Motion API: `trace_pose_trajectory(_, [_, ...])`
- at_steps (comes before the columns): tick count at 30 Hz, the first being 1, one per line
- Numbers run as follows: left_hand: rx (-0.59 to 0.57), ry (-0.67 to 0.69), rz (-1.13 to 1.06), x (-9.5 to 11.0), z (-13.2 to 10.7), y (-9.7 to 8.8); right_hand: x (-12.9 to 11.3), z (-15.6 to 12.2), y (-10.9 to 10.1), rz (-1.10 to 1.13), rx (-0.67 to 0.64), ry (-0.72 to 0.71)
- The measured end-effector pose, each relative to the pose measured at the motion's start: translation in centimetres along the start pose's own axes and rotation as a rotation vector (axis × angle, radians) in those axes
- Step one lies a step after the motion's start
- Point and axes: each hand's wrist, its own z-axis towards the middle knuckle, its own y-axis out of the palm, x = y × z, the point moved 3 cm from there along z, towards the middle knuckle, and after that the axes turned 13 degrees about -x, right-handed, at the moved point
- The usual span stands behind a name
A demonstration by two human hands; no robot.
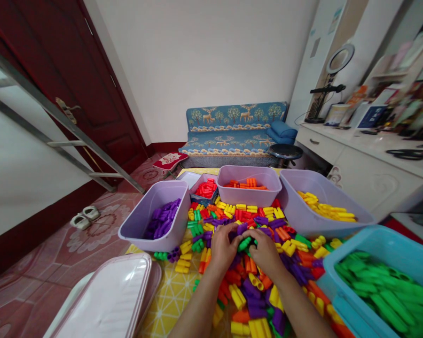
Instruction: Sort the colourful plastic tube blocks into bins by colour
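My left hand (223,246) and my right hand (266,251) meet at the centre of a loose heap of plastic tube pieces (232,218) in mixed colours. Their fingertips close around a green tube piece (245,243), and part of it is hidden. Purple pieces lie against my left fingers. Around the heap stand lilac tubs holding purple pieces (155,216), orange pieces (248,185) and yellow pieces (320,202). A small tray holds red pieces (204,190). At lower right, a blue tub (380,281) is full of green pieces.
The heap lies on a yellow patterned cloth (169,300). A pale pink lid (109,300) sits at lower left. Beyond are a red-tiled floor, a dark red door, a metal ladder, a blue sofa, a stool and a white desk.
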Motion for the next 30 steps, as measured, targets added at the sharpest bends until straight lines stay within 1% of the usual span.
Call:
trace_pose_trajectory(3, [0.049,0.010,-0.040,0.0,-0.1,-0.3,0.1,0.0,0.0,-0.004,0.007,0.024])
trace_pose_trajectory(4, [0.091,0.013,-0.090,0.0,-0.2,-0.6,0.0,0.0,0.0,-0.009,0.007,0.023])
trace_pose_trajectory(6, [0.214,0.002,-0.241,0.0,-0.5,-1.6,-0.1,0.0,0.0,-0.020,0.010,0.025])
trace_pose_trajectory(8, [0.377,-0.015,-0.461,0.2,-0.7,-3.4,-0.2,0.0,-0.1,-0.029,0.007,0.033])
trace_pose_trajectory(11, [0.638,0.002,-0.911,0.7,-1.1,-7.1,-0.4,0.0,-0.2,-0.022,-0.008,0.032])
trace_pose_trajectory(12, [0.696,0.009,-1.075,0.9,-1.2,-8.4,-0.4,0.0,-0.2,-0.017,-0.010,0.028])
trace_pose_trajectory(13, [0.720,0.002,-1.238,1.1,-1.1,-9.5,-0.4,0.0,-0.2,-0.011,-0.010,0.024])
trace_pose_trajectory(15, [0.761,-0.094,-1.498,1.3,-1.0,-11.6,-0.4,0.0,-0.1,-0.002,-0.008,0.023])
trace_pose_trajectory(17, [0.754,-0.141,-1.664,1.5,-0.8,-13.1,-0.3,0.0,0.0,0.008,-0.007,0.028])
trace_pose_trajectory(19, [0.758,-0.148,-1.768,1.5,-0.7,-14.0,-0.1,-0.1,0.0,0.015,-0.007,0.033])
trace_pose_trajectory(22, [0.787,-0.145,-1.872,1.5,-0.7,-14.4,0.0,-0.2,0.1,0.012,-0.008,0.035])
trace_pose_trajectory(24, [0.752,-0.125,-1.881,1.6,-0.6,-14.1,0.1,-0.1,0.1,0.010,-0.007,0.033])
trace_pose_trajectory(26, [0.633,-0.097,-1.799,1.7,-0.5,-13.4,0.0,-0.1,0.1,0.014,-0.006,0.034])
trace_pose_trajectory(27, [0.557,-0.098,-1.713,1.7,-0.5,-12.8,0.0,-0.1,0.1,0.016,-0.007,0.035])
trace_pose_trajectory(29, [0.398,-0.132,-1.444,1.4,-0.5,-11.4,-0.1,-0.1,0.0,0.018,-0.011,0.042])
trace_pose_trajectory(30, [0.326,-0.160,-1.261,1.1,-0.5,-10.6,-0.2,-0.1,0.0,0.019,-0.012,0.046])
